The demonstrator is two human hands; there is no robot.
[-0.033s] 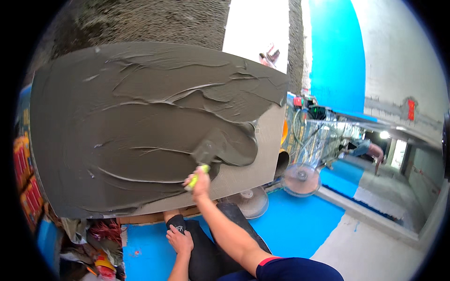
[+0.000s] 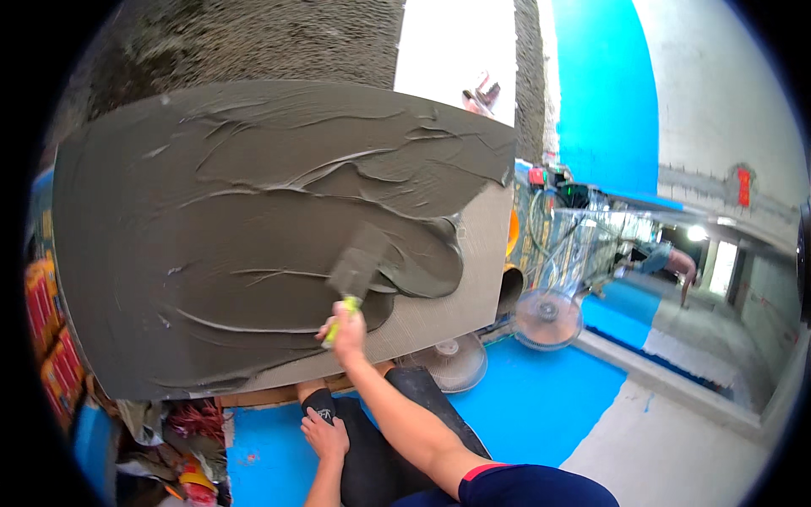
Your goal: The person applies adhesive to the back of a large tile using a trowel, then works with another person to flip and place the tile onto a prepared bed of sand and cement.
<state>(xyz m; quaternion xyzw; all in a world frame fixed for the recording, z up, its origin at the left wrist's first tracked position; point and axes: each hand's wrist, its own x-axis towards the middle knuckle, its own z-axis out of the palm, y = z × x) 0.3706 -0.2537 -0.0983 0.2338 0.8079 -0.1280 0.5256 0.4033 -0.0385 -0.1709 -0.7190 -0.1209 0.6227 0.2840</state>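
Observation:
My right hand (image 2: 345,329) grips the yellow-green handle of a trowel (image 2: 359,262), whose flat blade rests on dark grey wet mortar (image 2: 203,228) spread in ridges over a large board or tile (image 2: 448,321). A lighter, thinly coated band of the board shows along its right and lower edges. My left hand (image 2: 325,435) lies on my black-clad left leg, just below the board's near edge, fingers apart and holding nothing.
Two fans (image 2: 547,321) stand by the board's right side on blue-coated floor (image 2: 541,397). Red packets (image 2: 59,355) and clutter line the left. A white strip (image 2: 452,51) and rough ground lie beyond. At the right, another person (image 2: 676,266) bends over near an opening.
My right hand has moved a little to the left with the trowel, and the blade sits slightly further left on the mortar. My left hand stays on my leg.

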